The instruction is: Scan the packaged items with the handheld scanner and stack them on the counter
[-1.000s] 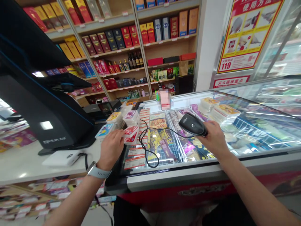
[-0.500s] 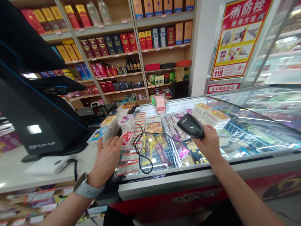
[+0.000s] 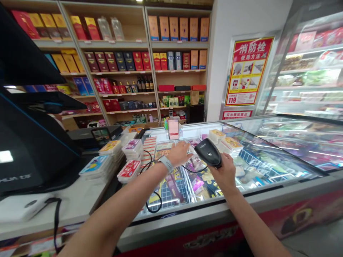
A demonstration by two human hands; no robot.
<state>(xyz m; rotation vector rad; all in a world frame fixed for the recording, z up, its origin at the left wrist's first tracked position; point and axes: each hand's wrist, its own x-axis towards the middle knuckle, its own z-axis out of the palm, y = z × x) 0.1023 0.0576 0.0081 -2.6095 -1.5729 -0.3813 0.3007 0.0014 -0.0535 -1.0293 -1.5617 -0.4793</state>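
Observation:
My right hand (image 3: 223,173) grips a black handheld barcode scanner (image 3: 207,152) by its handle, its broad head tilted up and leftward over the glass freezer top. My left hand (image 3: 180,153), wearing a grey watch (image 3: 166,164) on its wrist, hovers over the glass just left of the scanner. Its fingers stretch out to the right, apart from the scanner, with nothing visible in them. A black cable (image 3: 154,210) runs across the glass, partly hidden behind my left forearm. Left of that forearm stand stacks of clear boxes, one with a red label (image 3: 129,170), another with a purple label (image 3: 132,145).
More boxes with a blue label (image 3: 96,166) stand at the counter's edge by a dark checkout machine (image 3: 32,142). Yellow-labelled boxes (image 3: 232,143) sit behind the scanner. A phone-sized stand (image 3: 173,130) is at the freezer's far edge. Stocked shelves (image 3: 125,71) line the back.
My left hand has left the stacked boxes and moved right across the glass toward the scanner. My right hand still holds the scanner. The view has tilted upward.

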